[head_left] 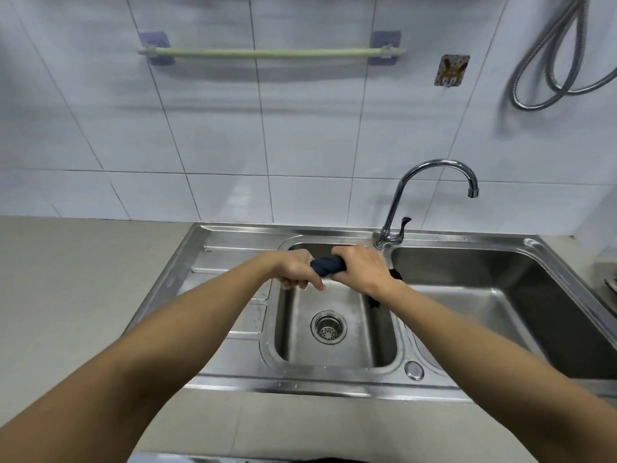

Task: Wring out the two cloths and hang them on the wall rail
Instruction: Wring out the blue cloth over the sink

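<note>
A dark blue cloth [328, 266] is twisted into a tight roll above the small sink basin [334, 329]. My left hand [297, 270] grips its left end and my right hand [362, 270] grips its right end. A drop of water falls below my left hand. A second dark cloth [397, 274] lies mostly hidden behind my right wrist, on the divider between the basins. The pale green wall rail [267, 54] hangs bare on the tiles above.
A chrome tap [430, 172] curves over the large right basin [500, 295]. A metal hose [561, 61] loops on the wall at the upper right. A small hook plate [451, 70] sits right of the rail. Grey countertop [66, 279] extends left of the sink.
</note>
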